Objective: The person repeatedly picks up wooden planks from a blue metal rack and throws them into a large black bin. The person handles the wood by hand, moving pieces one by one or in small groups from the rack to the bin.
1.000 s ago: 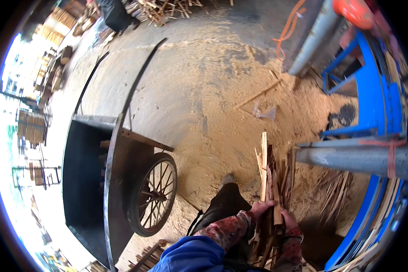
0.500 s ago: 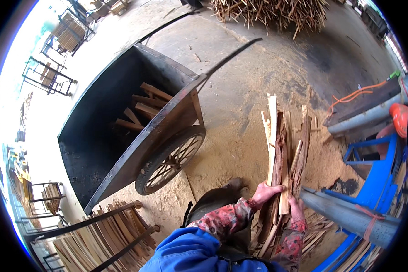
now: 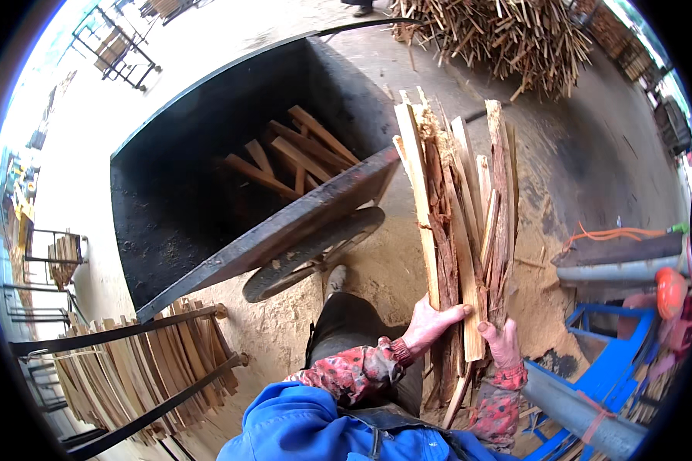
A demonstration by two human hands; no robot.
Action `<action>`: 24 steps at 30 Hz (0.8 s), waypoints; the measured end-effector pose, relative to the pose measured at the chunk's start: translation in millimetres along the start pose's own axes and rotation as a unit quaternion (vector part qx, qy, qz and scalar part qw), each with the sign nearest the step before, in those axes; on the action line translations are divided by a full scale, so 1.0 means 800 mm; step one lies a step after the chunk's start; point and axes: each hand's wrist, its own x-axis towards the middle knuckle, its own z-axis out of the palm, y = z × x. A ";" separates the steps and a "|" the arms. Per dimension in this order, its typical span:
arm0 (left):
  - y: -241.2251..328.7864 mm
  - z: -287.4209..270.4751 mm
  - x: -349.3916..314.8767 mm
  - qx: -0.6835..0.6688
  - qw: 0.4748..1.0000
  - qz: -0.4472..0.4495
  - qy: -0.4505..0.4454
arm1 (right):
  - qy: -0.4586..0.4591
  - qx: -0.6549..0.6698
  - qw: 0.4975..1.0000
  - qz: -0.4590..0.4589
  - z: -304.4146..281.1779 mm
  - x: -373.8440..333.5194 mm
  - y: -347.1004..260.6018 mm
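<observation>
An armful of long, rough wood strips (image 3: 447, 223), some with bark, stands roughly upright in front of me. My left hand (image 3: 432, 326) grips the bundle from its left side, thumb laid across a pale strip. On the other side my right hand (image 3: 503, 344) clasps the bundle, its thumb pointing up; part of its fingers is hidden behind the wood. To the left stands a dark, deep-sided handcart (image 3: 231, 257) with a spoked wheel (image 3: 315, 253). Several wood pieces (image 3: 300, 157) lie inside the cart.
A rack of stacked wood slats (image 3: 142, 369) stands at the lower left. A blue metal frame (image 3: 615, 361) and a grey pipe (image 3: 569, 396) are on the right, near an orange cable (image 3: 615, 233). A large pile of sticks (image 3: 507, 38) lies at the far side. Sawdust covers the floor.
The bundle has risen in my hands and come closer to the cart. I have stepped toward the cart, which now appears nearer. Both hands keep their grip.
</observation>
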 end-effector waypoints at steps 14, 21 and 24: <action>0.262 -0.298 0.043 -0.176 0.954 0.147 0.195 | -0.381 0.058 0.915 -0.115 0.278 0.231 -0.420; 0.379 -0.572 0.134 -0.264 0.927 0.178 0.199 | -0.379 -0.062 0.896 -0.224 0.447 0.337 -0.515; 0.350 -0.628 0.142 -0.022 0.908 0.029 0.417 | -0.321 -0.199 0.891 -0.250 0.485 0.362 -0.432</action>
